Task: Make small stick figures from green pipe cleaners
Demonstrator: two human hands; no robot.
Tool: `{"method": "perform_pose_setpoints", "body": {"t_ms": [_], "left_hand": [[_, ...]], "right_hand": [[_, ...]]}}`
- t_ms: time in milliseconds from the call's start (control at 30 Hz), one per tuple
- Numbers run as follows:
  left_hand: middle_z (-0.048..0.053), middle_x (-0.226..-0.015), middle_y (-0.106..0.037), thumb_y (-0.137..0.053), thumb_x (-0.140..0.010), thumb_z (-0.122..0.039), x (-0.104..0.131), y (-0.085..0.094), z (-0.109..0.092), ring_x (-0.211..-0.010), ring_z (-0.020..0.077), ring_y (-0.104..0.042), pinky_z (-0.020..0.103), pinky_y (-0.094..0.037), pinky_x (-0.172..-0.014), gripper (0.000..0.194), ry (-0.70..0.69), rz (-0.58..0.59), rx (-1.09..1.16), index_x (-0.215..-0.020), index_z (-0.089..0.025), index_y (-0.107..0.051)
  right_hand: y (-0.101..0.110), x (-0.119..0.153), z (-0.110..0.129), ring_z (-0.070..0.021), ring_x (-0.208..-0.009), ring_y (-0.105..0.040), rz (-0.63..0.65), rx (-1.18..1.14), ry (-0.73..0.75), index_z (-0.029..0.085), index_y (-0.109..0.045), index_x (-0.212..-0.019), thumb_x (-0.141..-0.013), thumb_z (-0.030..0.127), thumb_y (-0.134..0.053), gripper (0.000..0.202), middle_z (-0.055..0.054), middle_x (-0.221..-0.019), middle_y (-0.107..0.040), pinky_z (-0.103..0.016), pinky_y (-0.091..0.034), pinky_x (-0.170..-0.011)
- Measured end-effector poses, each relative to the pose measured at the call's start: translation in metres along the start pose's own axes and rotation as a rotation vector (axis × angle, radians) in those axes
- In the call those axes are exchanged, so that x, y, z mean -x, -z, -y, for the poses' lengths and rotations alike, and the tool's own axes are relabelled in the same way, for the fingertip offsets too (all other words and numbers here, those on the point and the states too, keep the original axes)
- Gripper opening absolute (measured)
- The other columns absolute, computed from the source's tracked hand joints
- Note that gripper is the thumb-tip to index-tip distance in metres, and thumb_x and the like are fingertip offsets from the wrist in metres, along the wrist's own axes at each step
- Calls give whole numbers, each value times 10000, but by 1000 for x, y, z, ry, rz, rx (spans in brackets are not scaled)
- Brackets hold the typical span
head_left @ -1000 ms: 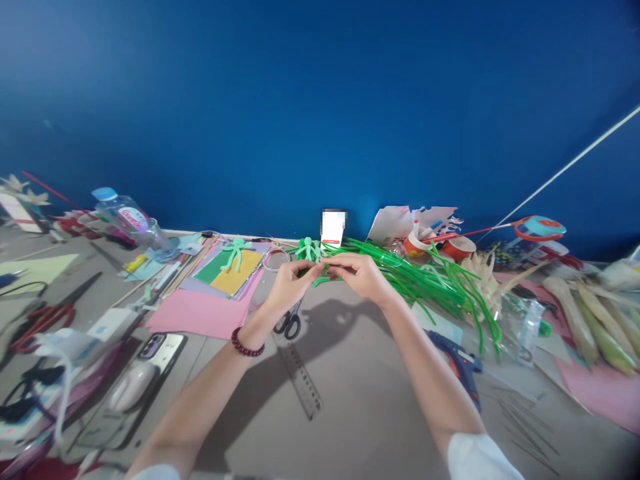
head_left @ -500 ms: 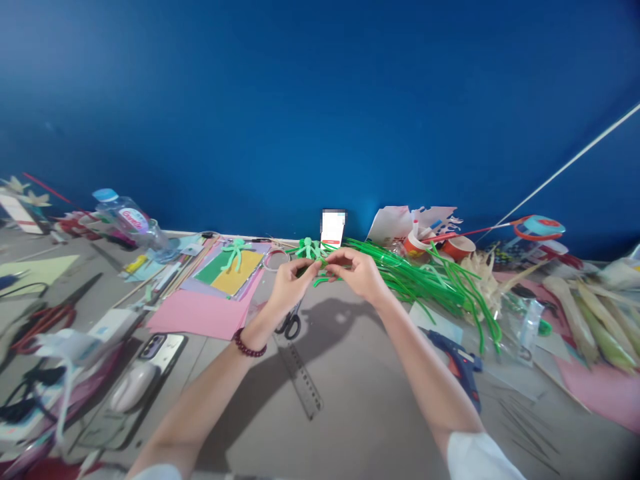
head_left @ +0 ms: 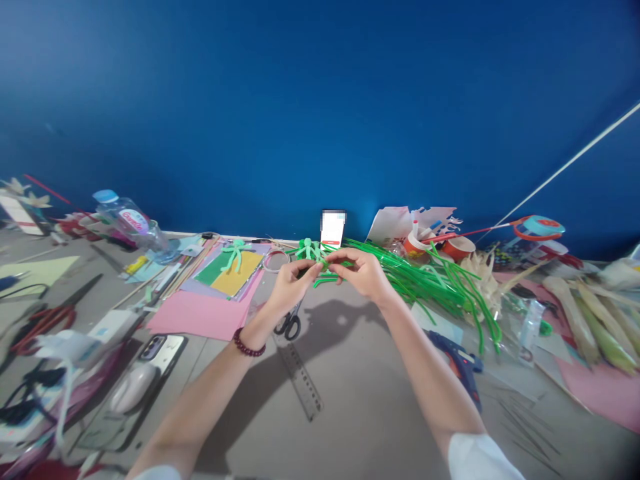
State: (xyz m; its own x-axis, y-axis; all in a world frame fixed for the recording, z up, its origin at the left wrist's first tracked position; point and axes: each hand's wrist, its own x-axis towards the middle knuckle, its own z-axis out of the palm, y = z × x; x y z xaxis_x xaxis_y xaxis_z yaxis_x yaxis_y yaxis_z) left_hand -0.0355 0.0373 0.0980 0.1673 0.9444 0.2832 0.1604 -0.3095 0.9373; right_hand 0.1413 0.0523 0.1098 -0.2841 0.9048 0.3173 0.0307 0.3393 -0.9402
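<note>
While a water bottle (head_left: 131, 225) lies far left on the grey table (head_left: 350, 373), coloured paper sheets (head_left: 227, 273) lie nearer the middle. Above small scissors (head_left: 289, 323) and a clear ruler (head_left: 300, 380), the left hand (head_left: 289, 285) and the right hand (head_left: 363, 273) both pinch a green pipe cleaner (head_left: 327, 275), held between them over the table. A pile of green stems (head_left: 430, 280) and a blue glue gun (head_left: 457, 363) lie to the right.

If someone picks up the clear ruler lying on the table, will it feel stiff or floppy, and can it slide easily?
The clear ruler looks thin and flat, so probably light and slightly bendy, not floppy. Lying flush on the smooth table, it would likely slide when pushed and be awkward to lift by its edge. It cannot roll.
</note>
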Motion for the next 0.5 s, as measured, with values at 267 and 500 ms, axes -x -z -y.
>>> {"method": "perform_pose_setpoints", "body": {"t_ms": [267,500], "left_hand": [[6,-565,-494,-559,-819,-512,2,1,-10,-520,104,-379,252,-274,-454,391,-41,30,-9,-740,-145,-666],[-15,-540,-461,-505,-849,-512,3,0,-12,-499,94,-337,255,-224,-465,429,-31,55,-139,-707,-133,-649]], "right_hand": [[2,2,7,-91,-565,-582,47,-11,15,222,-746,-879,-737,377,-704,214,-54,-976,-641,-268,-575,-527],[4,2,3,-85,-543,-587,79,4,-8,219,-747,-875,-733,341,-716,190,-42,-928,-640,-261,-572,-535]]}}
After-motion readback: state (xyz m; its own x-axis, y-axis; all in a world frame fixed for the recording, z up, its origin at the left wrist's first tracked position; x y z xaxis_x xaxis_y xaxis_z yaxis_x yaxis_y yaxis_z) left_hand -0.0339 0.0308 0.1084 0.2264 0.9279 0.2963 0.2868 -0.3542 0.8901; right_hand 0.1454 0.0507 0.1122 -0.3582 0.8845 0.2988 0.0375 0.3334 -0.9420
